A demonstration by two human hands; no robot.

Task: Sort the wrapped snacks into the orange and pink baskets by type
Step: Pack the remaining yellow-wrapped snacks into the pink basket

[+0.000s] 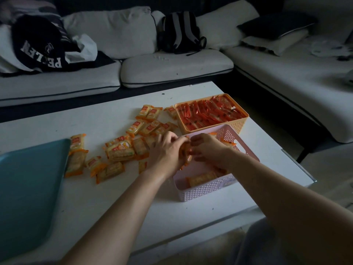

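Observation:
Several yellow-orange wrapped cracker packs [118,152] lie scattered on the white table [107,196]. The orange basket [240,125] at the back right is filled with red wrapped snacks [208,113]. In front of it stands the pink basket [206,188], with a few cracker packs [200,177] inside. My left hand [166,152] and my right hand [206,150] meet over the pink basket's left rim, both gripping a bunch of cracker packs [186,152] between them. The hands hide most of the bunch.
A teal tray [26,188] lies at the table's left edge. A white sofa [172,64] runs behind and to the right, with a dark backpack [179,31], a dark garment [44,46] and cushions on it. The table's front edge is near my body.

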